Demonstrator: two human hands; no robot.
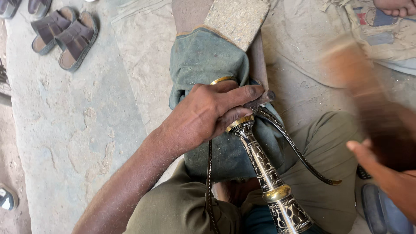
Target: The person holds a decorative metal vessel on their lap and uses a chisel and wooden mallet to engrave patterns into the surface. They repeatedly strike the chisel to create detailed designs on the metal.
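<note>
My left hand (208,113) grips the top of a black and brass engraved vessel (265,173) and presses a small dark tool (262,99) against it near its gold rim. The vessel lies across a grey-green cloth (203,58) over my lap, its curved black handles (299,149) arching to both sides. My right hand (383,158) is raised at the right, blurred with motion, closed round a brown wooden mallet (355,73) that reaches up and left.
A flat speckled block (236,17) lies under the cloth on a board. A pair of brown sandals (65,32) rests on the concrete floor at upper left. Another person's hand (396,6) shows at top right, above patterned cloth (381,32).
</note>
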